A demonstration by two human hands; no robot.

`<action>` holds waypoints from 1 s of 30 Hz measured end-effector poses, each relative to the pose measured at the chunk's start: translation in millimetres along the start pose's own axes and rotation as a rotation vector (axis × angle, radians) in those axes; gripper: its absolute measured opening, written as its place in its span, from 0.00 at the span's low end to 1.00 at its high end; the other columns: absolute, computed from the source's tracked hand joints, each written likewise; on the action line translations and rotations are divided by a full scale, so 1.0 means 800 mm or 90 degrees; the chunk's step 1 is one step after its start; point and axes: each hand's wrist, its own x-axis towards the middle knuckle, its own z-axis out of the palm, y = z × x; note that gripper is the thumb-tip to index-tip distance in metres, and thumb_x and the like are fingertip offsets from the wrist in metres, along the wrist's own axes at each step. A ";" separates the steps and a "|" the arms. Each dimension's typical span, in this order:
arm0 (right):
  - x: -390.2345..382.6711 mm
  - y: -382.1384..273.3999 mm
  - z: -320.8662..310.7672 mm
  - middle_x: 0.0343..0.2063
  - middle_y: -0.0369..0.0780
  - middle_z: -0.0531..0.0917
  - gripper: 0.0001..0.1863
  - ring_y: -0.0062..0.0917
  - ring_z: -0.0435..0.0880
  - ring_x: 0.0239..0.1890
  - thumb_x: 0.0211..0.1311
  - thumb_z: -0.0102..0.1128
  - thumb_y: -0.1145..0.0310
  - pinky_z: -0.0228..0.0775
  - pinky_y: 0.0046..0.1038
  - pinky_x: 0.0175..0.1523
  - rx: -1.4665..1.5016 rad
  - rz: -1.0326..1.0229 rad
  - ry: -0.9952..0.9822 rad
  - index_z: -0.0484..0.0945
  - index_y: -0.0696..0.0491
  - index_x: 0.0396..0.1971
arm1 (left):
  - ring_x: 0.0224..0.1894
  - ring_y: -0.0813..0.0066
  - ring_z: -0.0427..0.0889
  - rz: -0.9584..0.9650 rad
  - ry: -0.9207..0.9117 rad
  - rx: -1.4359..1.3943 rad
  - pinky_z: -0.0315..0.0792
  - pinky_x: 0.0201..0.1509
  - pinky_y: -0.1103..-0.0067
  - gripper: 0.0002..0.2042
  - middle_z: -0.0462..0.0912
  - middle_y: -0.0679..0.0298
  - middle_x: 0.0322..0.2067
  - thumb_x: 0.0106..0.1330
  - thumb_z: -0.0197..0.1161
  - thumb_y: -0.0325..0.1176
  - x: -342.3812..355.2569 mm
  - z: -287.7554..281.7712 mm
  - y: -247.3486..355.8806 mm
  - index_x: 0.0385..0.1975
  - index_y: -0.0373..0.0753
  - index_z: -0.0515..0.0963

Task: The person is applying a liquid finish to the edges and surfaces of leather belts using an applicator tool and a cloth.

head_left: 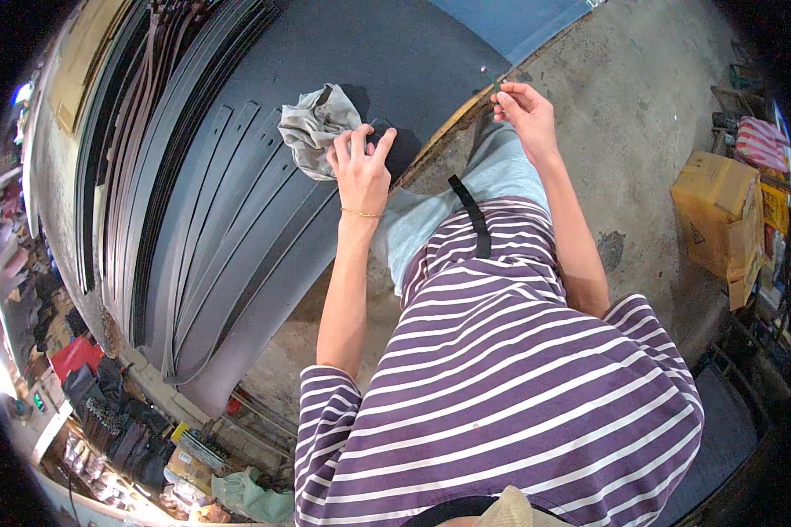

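Observation:
My left hand (360, 167) is over the dark tabletop (360, 53), its fingers curled around something small and dark, mostly hidden beneath them. Right beside those fingers lies a crumpled grey cloth (312, 123). Past the table's edge, my right hand (526, 116) is raised, pinching a thin green stick (491, 77) with a small pale tip between thumb and fingertips. Several dark flat straps with holes near their ends, one of them a black strap (228, 176), lie fanned out to the left of the cloth. A short black strip (472, 215) rests across my waist.
Bundles of black and brown straps (171, 132) cover the table's far left. A cardboard box (716, 215) stands on the concrete floor (628, 132) to the right. Cluttered dark goods (119, 422) and a pale green bag (250, 496) lie at the lower left.

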 end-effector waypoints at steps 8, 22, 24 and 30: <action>0.008 -0.015 -0.008 0.33 0.42 0.86 0.05 0.17 0.80 0.26 0.65 0.66 0.76 0.74 0.21 0.31 0.075 0.009 -0.093 0.76 0.57 0.33 | 0.52 0.57 0.73 -0.014 0.001 -0.008 0.66 0.57 0.60 0.19 0.77 0.63 0.47 0.56 0.60 0.20 0.001 0.001 0.000 0.45 0.50 0.82; -0.012 -0.029 0.013 0.33 0.39 0.86 0.11 0.21 0.83 0.30 0.62 0.69 0.75 0.75 0.22 0.34 -0.146 -0.167 0.053 0.85 0.57 0.45 | 0.65 0.48 0.66 -0.069 0.061 0.060 0.60 0.66 0.58 0.23 0.71 0.54 0.61 0.60 0.67 0.35 0.036 -0.043 -0.041 0.58 0.47 0.77; -0.019 -0.032 0.023 0.34 0.40 0.86 0.11 0.23 0.84 0.31 0.61 0.69 0.76 0.76 0.24 0.35 -0.284 -0.336 0.058 0.85 0.56 0.44 | 0.68 0.46 0.63 -0.055 0.006 0.063 0.59 0.68 0.57 0.25 0.68 0.52 0.65 0.63 0.64 0.37 0.038 -0.035 -0.060 0.62 0.47 0.74; -0.028 0.000 0.031 0.36 0.43 0.84 0.12 0.32 0.86 0.34 0.61 0.65 0.78 0.78 0.30 0.38 -0.492 -0.447 -0.076 0.85 0.56 0.44 | 0.73 0.45 0.57 -0.067 -0.110 0.033 0.53 0.73 0.52 0.24 0.60 0.51 0.71 0.72 0.52 0.42 0.013 -0.004 -0.081 0.68 0.49 0.69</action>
